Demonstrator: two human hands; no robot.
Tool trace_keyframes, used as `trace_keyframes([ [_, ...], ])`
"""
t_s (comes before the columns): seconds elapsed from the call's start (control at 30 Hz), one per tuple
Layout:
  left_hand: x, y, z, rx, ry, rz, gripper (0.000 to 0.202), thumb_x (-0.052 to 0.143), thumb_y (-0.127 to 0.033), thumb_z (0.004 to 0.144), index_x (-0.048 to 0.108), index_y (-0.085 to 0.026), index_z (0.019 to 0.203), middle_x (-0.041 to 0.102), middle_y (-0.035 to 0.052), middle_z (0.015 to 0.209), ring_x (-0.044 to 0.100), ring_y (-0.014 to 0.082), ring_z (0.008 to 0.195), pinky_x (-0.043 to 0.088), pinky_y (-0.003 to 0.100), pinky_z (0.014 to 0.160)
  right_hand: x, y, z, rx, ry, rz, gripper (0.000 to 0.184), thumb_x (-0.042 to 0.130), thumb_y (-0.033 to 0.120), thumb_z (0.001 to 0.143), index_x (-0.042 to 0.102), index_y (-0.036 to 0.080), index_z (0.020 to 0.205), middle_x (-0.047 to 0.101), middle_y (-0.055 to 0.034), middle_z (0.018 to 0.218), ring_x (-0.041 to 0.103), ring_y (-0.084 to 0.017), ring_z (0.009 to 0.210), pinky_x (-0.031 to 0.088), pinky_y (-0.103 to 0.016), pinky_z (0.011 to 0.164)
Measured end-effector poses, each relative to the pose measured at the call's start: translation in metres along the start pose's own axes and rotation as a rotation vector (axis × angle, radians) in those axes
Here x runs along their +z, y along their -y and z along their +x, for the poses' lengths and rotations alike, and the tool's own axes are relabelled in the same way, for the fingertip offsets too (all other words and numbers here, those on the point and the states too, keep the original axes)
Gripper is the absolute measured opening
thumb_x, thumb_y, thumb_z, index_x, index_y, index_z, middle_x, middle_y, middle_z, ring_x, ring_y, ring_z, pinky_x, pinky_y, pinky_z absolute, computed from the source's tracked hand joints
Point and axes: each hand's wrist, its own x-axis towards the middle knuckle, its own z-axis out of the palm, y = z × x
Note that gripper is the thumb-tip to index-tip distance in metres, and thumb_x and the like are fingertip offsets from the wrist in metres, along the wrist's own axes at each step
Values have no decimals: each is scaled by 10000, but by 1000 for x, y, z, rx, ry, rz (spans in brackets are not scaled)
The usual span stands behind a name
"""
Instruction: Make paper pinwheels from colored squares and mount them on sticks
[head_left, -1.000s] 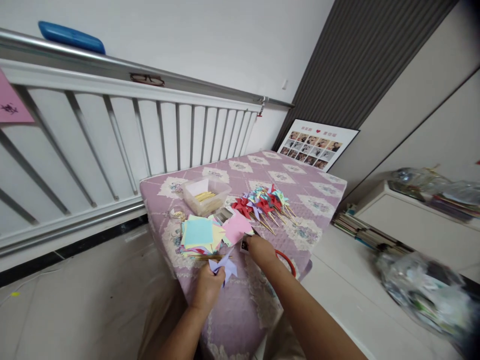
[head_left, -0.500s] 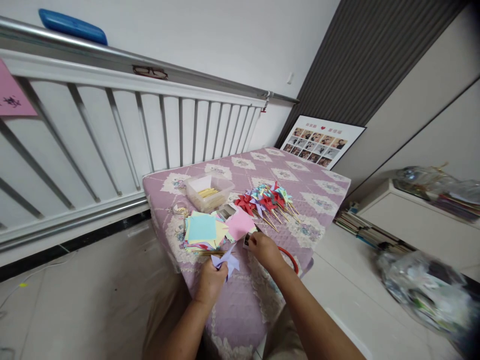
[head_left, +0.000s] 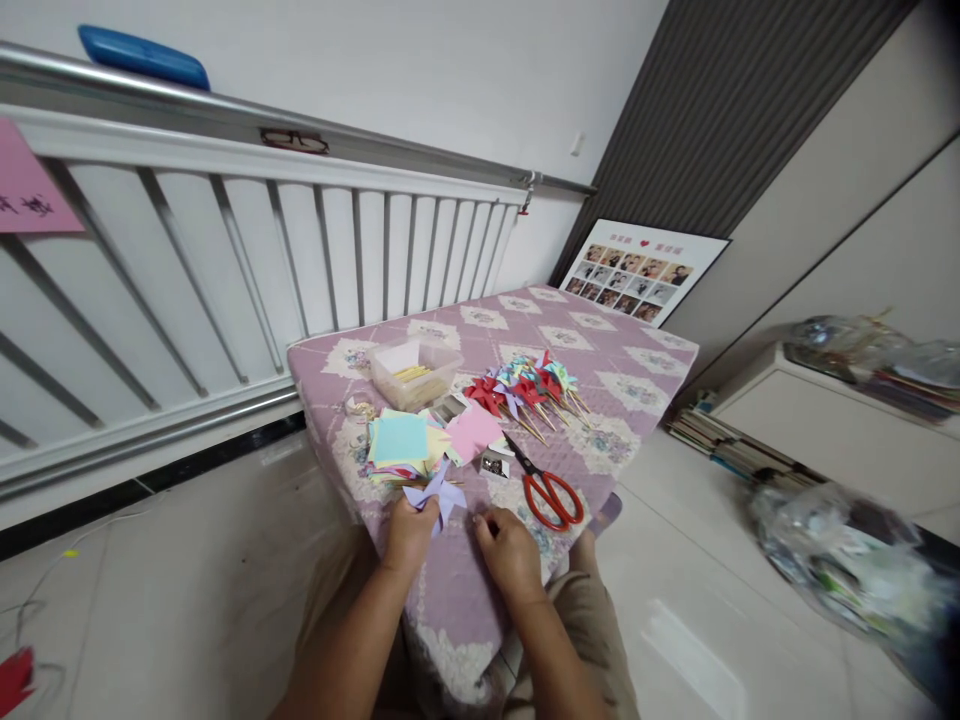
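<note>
My left hand (head_left: 411, 535) pinches a lavender paper pinwheel (head_left: 442, 497) near the front of the table. Just right of it, my right hand (head_left: 510, 548) is closed, thumb and forefinger together; whatever they hold is too small to make out. A small box of dark metal pins (head_left: 495, 464) lies beyond the right hand. Red-handled scissors (head_left: 551, 497) rest to its right. Behind the left hand are a stack of coloured paper squares (head_left: 400, 438) and a pink paper sheet (head_left: 474, 432). Finished pinwheels on sticks (head_left: 532, 385) lie in a pile farther back.
A clear plastic box (head_left: 415, 375) of thin sticks stands behind the paper stack. The table (head_left: 525, 310) has a purple patterned cloth and sits against a white radiator (head_left: 337, 250). A photo board (head_left: 637, 270) leans at its far end. Plastic bags (head_left: 832, 560) lie on the floor at right.
My right hand has moved from the small pin box back toward me, close to the pinwheel. The box and the scissors are now uncovered. The left hand keeps its hold, shifted slightly left.
</note>
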Motion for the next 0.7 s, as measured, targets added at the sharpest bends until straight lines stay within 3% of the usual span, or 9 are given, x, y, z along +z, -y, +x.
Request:
trace_keyframes([
  [0.23,-2,8,-1,-31,-49,-37,210,540,-283,762,682,-137,816,720,57,777,661,194,736,483,250,646,-8,-14,6,-12,43,119,280,411,316,876,660,193,848,723,-56,802,650,-186,734,462,-252,673],
  [0.53,-4,3,-4,-98,-111,-66,231,578,-282,749,698,-127,870,739,83,832,684,223,792,489,257,647,-9,-11,0,-63,69,147,194,479,252,832,664,207,866,703,-42,929,640,-185,880,451,-254,783],
  [0.7,-4,5,-3,-101,-115,-126,213,629,-267,706,705,-130,851,738,91,841,678,238,825,490,276,695,-3,-8,-4,-53,27,140,187,485,246,815,666,210,843,672,-42,887,617,-189,840,432,-267,745],
])
